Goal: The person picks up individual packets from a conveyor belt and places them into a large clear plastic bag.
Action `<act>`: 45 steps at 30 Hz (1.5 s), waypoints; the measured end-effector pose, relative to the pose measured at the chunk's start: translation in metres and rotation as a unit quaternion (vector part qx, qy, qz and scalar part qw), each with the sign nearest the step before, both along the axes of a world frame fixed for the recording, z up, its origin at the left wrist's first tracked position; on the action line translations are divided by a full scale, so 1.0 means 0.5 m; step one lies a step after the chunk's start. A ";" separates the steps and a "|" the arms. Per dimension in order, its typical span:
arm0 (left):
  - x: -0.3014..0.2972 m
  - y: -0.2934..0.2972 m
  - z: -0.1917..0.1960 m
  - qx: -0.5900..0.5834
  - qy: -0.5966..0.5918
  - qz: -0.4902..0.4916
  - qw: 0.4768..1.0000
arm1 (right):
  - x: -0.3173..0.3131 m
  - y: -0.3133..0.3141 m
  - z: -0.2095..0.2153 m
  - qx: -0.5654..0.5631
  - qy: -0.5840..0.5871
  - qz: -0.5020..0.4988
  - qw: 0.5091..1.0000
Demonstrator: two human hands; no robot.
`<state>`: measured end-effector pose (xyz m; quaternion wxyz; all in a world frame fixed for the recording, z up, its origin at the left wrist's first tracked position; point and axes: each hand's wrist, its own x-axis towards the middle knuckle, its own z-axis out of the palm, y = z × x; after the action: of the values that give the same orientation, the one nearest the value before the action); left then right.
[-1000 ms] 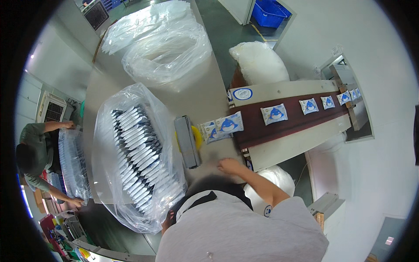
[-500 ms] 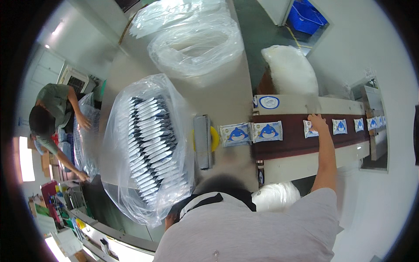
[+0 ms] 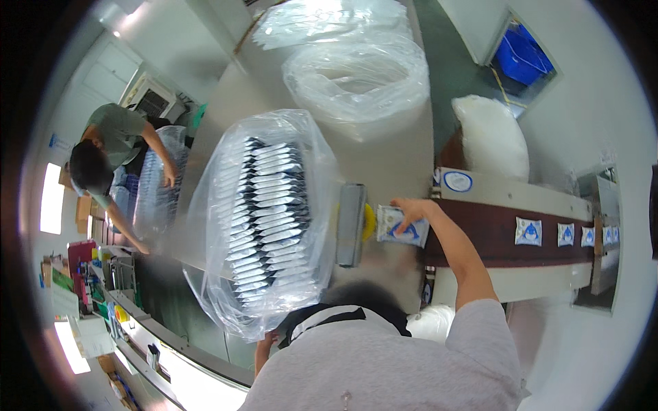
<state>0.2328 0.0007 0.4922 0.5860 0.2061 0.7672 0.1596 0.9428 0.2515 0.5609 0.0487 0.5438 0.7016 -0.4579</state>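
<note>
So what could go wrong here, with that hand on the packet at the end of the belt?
The right hand presses a white and blue packet at the end of the brown belt. More packets wait further along, so they might pile up. The big clear bag of stacked packets bulges near the table edge and might slump. The left hand is barely visible, so its grip is unclear.

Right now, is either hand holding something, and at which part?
The right hand grips small white-and-blue sachets by their top edge. The left hand touches the clear plastic bag's lower edge.
</note>
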 end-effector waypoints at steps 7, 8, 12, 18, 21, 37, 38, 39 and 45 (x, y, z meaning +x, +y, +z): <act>-0.377 0.075 0.219 0.256 -0.130 0.236 0.929 | -0.244 -0.225 0.065 0.255 -0.249 -0.021 0.934; -0.331 0.209 0.246 0.329 -0.043 0.123 0.935 | -0.239 -0.279 0.049 0.323 -0.282 -0.015 0.903; -0.057 0.697 0.610 0.560 0.280 -0.101 0.773 | -0.239 -0.288 0.028 0.253 -0.217 -0.063 0.941; 0.453 1.135 0.668 0.657 0.254 -0.506 0.498 | -0.210 -0.159 0.168 0.024 0.028 -0.374 0.927; 0.591 1.241 0.493 0.491 0.407 -0.610 0.470 | -0.233 -0.041 0.250 -0.019 0.430 -0.376 0.820; 0.646 1.458 0.450 0.498 0.185 -0.687 0.496 | -0.599 0.636 0.189 0.531 -0.107 -0.151 0.827; 0.630 1.447 0.470 0.521 0.202 -0.662 0.500 | -0.609 0.638 0.205 0.535 -0.102 -0.181 0.819; 0.613 1.441 0.489 0.544 0.219 -0.636 0.503 | -0.613 0.637 0.226 0.538 -0.098 -0.211 0.810; 0.580 1.422 0.579 0.582 0.270 -0.559 0.524 | -0.603 0.654 0.183 0.453 -0.240 0.016 0.858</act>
<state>0.5229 0.7118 0.7815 0.0691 0.9216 0.3524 0.1469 0.6415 0.5787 0.6522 -0.0284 0.5874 0.8068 0.0565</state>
